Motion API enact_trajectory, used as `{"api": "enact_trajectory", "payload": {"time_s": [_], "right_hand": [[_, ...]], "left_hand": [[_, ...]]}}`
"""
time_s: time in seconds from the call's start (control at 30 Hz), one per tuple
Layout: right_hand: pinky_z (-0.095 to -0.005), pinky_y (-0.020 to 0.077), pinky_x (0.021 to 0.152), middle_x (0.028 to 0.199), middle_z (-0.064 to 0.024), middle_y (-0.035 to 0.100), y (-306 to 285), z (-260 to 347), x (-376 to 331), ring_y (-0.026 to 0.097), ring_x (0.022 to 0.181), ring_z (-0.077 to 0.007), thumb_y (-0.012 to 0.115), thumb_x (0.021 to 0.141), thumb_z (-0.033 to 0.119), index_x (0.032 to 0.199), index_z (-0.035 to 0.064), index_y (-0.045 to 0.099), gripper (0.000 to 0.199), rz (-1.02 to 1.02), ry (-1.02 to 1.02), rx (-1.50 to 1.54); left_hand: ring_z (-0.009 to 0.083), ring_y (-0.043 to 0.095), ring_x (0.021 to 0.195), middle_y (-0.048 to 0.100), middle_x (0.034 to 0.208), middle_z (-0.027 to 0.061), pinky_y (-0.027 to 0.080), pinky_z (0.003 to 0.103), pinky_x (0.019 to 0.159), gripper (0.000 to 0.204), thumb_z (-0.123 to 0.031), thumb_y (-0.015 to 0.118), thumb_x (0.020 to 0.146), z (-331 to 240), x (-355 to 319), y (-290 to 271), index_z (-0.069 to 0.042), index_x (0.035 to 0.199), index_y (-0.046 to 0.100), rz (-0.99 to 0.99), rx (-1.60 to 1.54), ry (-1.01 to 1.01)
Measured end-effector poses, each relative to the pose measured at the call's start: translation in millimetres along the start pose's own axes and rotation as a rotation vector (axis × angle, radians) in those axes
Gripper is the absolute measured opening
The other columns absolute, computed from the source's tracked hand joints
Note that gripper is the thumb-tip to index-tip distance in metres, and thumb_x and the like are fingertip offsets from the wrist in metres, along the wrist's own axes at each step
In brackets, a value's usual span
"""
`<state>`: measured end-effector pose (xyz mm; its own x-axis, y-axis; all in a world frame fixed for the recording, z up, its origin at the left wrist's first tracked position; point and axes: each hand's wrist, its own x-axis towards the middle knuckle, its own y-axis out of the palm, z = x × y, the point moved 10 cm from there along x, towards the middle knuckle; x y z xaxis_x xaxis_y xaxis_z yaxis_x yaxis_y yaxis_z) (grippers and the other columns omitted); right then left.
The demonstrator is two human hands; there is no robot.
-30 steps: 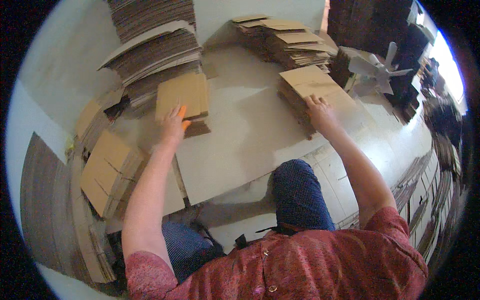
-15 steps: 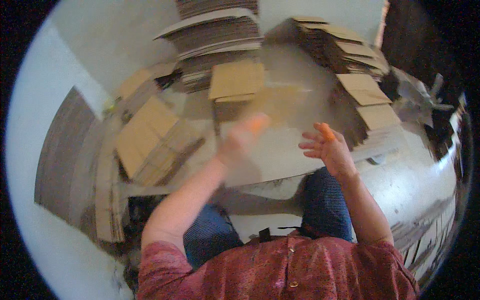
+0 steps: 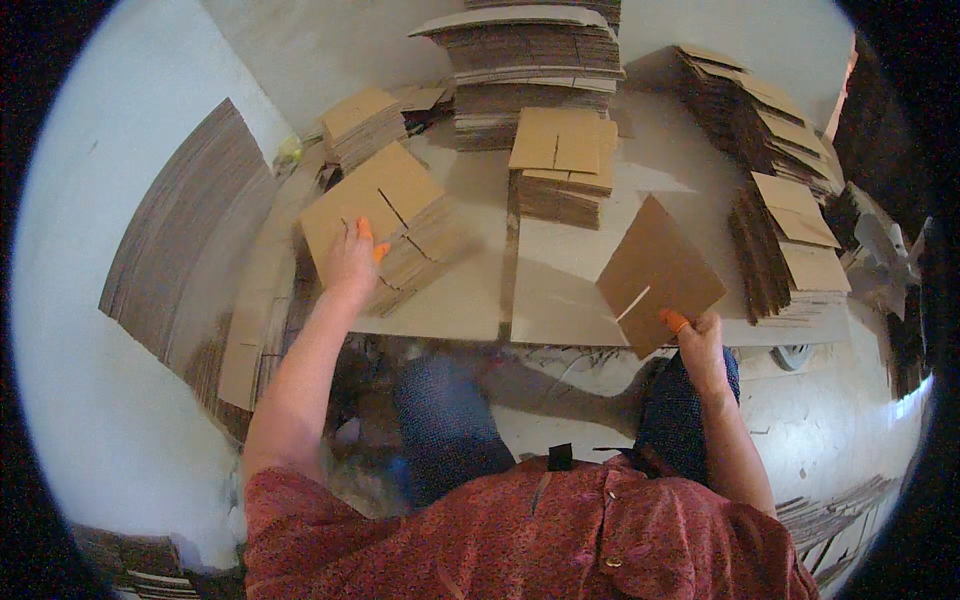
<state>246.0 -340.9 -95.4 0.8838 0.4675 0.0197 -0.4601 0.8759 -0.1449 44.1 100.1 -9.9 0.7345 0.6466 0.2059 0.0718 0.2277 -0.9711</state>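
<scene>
My right hand (image 3: pixel 703 350) pinches the lower corner of a brown cardboard sheet (image 3: pixel 668 270) with one pale slot, held tilted over the table's front edge. On the left, my left hand (image 3: pixel 355 262) rests over a slanted stack of slotted cardboard sheets (image 3: pixel 385 195), fingers stretched out and touching the top sheet. Orange covers show on fingertips of both hands. Between the hands, farther back, stands a small pile of slotted cardboard pieces (image 3: pixel 556 140); its top piece lies slightly askew.
The pale table (image 3: pixel 450 315) ends just beyond my knees. Tall cardboard stacks (image 3: pixel 535 60) stand at the back. A row of leaning stacks (image 3: pixel 790 215) lines the right side. Many sheets (image 3: pixel 185 230) lean against the left wall.
The view has shifted, so the table sits farther right. My left hand has moved left onto the slanted stack. My right hand, empty before, now holds a cardboard sheet.
</scene>
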Motion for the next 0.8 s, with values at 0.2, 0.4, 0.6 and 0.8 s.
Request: {"api": "enact_trajectory", "payload": {"time_s": [0.2,0.4,0.6,0.8], "right_hand": [[-0.0255,0.0449,0.056,0.081,-0.0031,0.062,-6,-20,-1,0.054,0.068,-0.0106,0.064,0.079,0.011,0.088,-0.0014,0.06,0.015,-0.067,-0.016,-0.169],[-0.0249,0.0453,0.06,0.086,-0.0014,0.062,-6,-5,-17,0.055,0.073,-0.0105,0.062,0.081,0.01,0.097,0.0002,0.06,0.019,-0.097,-0.117,-0.121],[-0.0242,0.0461,0.066,0.093,-0.0038,0.06,16,105,-53,0.055,0.08,-0.012,0.06,0.082,0.005,0.103,0.0,0.058,0.021,0.002,-0.395,0.267],[-0.0276,0.0455,0.075,0.097,-0.0064,0.061,13,132,-55,0.057,0.087,-0.0152,0.059,0.081,0.0,0.102,-0.0012,0.057,0.021,-0.026,-0.521,0.244]], "left_hand": [[0.0369,0.058,0.079,0.062,0.08,0.0201,0.046,0.042,0.072,0.037,-0.034,0.058,0.082,27,20,-7,0.002,0.092,0.06,-0.075,-0.341,0.159],[0.0347,0.056,0.07,0.059,0.074,0.0211,0.041,0.043,0.061,0.04,-0.039,0.059,0.082,-7,27,-49,0.001,0.074,0.061,0.037,-0.045,0.079],[0.0297,0.053,0.062,0.059,0.071,0.0189,0.04,0.04,0.058,0.03,-0.028,0.058,0.083,-80,21,-89,0.0,0.075,0.06,-0.079,-0.28,0.31],[0.015,0.055,0.065,0.061,0.066,0.0068,0.044,0.03,0.061,0.026,-0.022,0.057,0.083,-213,-54,-85,0.003,0.085,0.063,0.191,-0.93,0.491]]}}
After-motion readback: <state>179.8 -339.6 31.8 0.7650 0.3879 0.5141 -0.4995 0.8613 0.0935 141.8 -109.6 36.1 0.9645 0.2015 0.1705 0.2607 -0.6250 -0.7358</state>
